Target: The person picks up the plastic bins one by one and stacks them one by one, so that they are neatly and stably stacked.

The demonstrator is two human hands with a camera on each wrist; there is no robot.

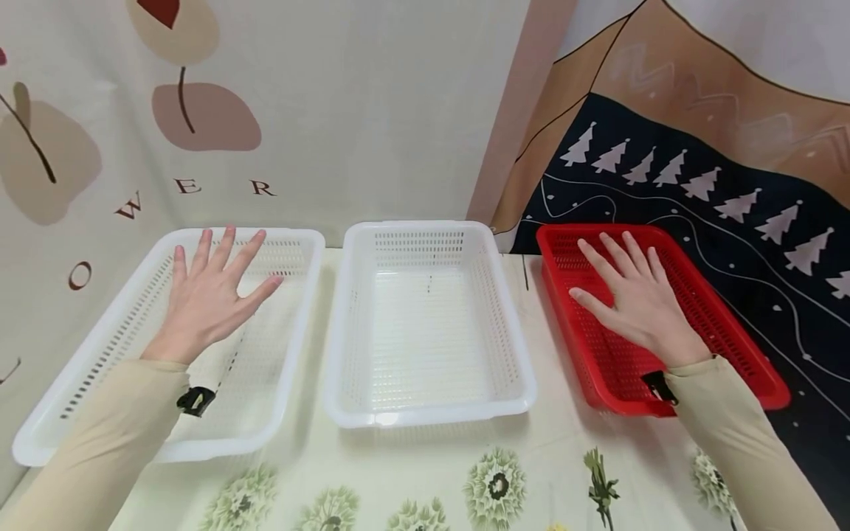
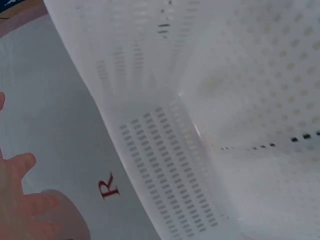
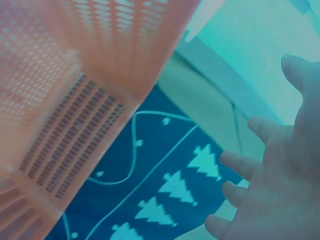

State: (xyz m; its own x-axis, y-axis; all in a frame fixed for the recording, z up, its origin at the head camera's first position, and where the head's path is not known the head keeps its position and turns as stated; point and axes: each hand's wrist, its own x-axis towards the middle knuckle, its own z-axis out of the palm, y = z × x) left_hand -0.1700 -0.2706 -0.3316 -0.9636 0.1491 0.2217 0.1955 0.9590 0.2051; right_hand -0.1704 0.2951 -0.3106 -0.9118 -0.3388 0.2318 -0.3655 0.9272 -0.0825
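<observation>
My left hand (image 1: 211, 295) is spread palm down above the left white basket (image 1: 302, 324), fingers straight and holding nothing. Over the red basket (image 1: 578, 354) my right hand (image 1: 637, 299) is spread the same way, thumb pointing left, nothing in its grasp. Between the hands stands a second white basket (image 1: 432, 414), with a bare slotted floor. The left wrist view shows part of the left hand (image 2: 25, 200) beside the perforated basket wall (image 2: 165, 170). In the right wrist view, the right hand's (image 3: 285, 170) fingers are apart, and the basket (image 3: 120, 75) looks pale orange.
The baskets stand in a row on a tablecloth (image 1: 398, 472) printed with green flowers. Behind them hangs a pale curtain (image 1: 372, 133) with letters and plant shapes. A dark cloth with white trees (image 1: 671, 168) hangs at the right, close by the red basket.
</observation>
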